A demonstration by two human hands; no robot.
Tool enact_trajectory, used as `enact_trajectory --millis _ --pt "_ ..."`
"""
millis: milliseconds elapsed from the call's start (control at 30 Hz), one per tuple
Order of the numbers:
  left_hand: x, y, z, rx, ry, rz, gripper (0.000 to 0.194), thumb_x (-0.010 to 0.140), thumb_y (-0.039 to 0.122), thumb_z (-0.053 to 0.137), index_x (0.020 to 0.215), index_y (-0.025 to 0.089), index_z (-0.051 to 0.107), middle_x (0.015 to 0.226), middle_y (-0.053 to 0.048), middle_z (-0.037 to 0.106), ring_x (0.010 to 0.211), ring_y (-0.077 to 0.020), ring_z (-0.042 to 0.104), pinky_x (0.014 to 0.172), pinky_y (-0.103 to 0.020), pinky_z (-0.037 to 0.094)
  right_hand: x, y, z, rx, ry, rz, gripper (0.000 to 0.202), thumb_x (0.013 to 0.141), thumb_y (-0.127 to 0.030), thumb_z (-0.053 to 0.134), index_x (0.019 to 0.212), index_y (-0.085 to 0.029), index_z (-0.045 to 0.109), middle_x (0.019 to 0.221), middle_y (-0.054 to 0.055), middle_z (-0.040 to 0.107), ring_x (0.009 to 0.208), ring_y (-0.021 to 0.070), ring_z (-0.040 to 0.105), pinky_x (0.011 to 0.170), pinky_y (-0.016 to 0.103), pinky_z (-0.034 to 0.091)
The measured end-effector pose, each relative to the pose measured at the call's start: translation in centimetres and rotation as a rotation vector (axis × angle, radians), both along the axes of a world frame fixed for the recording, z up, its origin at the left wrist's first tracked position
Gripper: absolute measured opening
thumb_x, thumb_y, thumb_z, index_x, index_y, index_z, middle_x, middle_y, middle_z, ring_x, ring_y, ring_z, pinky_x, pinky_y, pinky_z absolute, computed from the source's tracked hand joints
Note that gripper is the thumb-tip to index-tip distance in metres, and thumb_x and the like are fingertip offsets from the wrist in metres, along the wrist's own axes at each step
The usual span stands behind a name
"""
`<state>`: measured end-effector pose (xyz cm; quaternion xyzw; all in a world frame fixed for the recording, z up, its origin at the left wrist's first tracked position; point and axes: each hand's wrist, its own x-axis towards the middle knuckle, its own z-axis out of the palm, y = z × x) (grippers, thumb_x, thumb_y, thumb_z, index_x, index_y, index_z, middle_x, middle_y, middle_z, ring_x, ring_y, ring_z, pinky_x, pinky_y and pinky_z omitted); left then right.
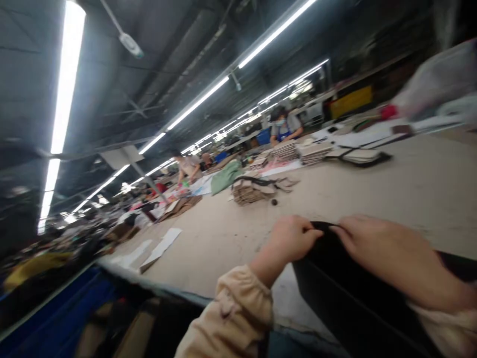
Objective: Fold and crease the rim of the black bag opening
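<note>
Black sheet piece (pixel 346 293) lies at the near edge of the long table (pixel 410 189), running off toward the viewer. Left hand (pixel 288 241) pinched shut on its top edge; right hand (pixel 391 253) lies over the same edge, fingers curled onto it, both hands close together. Beyond the black piece: a stack of brown cut pieces (pixel 248 191), then green cloth (pixel 225 176). White strips (pixel 160 248) left of it. Two other workers (pixel 285 127) at the table's far end. Nothing blocks the hands.
</note>
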<state>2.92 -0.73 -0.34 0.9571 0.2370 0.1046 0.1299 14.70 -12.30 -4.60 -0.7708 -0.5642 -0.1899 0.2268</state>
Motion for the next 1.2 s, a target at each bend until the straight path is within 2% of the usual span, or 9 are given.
enact_trajectory --millis 67,200,367,667,867,1200 --pt "0.0 0.6 -0.1 -0.02 -0.058 0.005 0.021 0.08 0.035 0.059 0.072 0.02 0.072 0.076 -0.001 0.069 0.071 -0.0134 0.059 0.064 -0.024 0.042 0.0 -0.7 0.9 -0.072 -0.02 -0.078 0.021 0.089 -0.028 0.047 0.074 -0.019 0.059 0.069 0.003 0.06 0.058 0.0173 0.054 0.054 0.031 0.033" --pt "-0.8 1.5 0.0 -0.049 -0.078 0.02 0.016 0.077 0.033 0.062 0.072 0.02 0.071 0.075 0.0 0.068 0.072 -0.0146 0.059 0.064 -0.024 0.041 -1.1 0.0 1.7 -0.046 0.02 -0.103 0.022 0.09 -0.027 0.045 0.073 -0.021 0.058 0.074 0.002 0.061 0.066 0.0177 0.057 0.057 0.03 0.031" --pt "-0.6 0.9 0.3 -0.021 -0.079 -0.008 0.017 0.077 0.034 0.061 0.074 0.021 0.07 0.074 0.0 0.068 0.071 -0.0147 0.058 0.064 -0.025 0.039 -1.1 -0.2 1.4 -0.02 0.042 -0.101 0.022 0.09 -0.027 0.045 0.074 -0.02 0.057 0.073 0.002 0.061 0.066 0.0173 0.057 0.058 0.03 0.031" --pt "-0.3 1.4 0.0 -0.055 -0.151 0.121 0.016 0.073 0.033 0.063 0.066 0.019 0.067 0.063 0.001 0.064 0.063 -0.0122 0.054 0.059 -0.023 0.036 -1.1 -0.1 1.5 -0.019 0.04 -0.117 0.022 0.09 -0.027 0.044 0.074 -0.02 0.058 0.073 0.002 0.061 0.067 0.0174 0.057 0.059 0.03 0.032" --pt "-0.2 1.7 -0.3 -0.115 -0.173 0.135 0.013 0.072 0.031 0.064 0.066 0.02 0.065 0.057 0.004 0.06 0.056 -0.0101 0.051 0.057 -0.022 0.035 -1.2 -0.1 1.6 -0.026 0.051 -0.121 0.023 0.09 -0.027 0.043 0.074 -0.02 0.059 0.074 0.002 0.062 0.068 0.0177 0.058 0.059 0.031 0.032" --pt "0.2 1.6 0.0 -0.016 -0.12 0.187 0.018 0.072 0.034 0.065 0.059 0.02 0.064 0.055 0.003 0.059 0.057 -0.0121 0.051 0.054 -0.024 0.031 -1.3 0.0 1.5 -0.023 0.048 -0.127 0.023 0.09 -0.028 0.044 0.073 -0.021 0.057 0.073 0.001 0.061 0.067 0.0173 0.056 0.059 0.032 0.029"
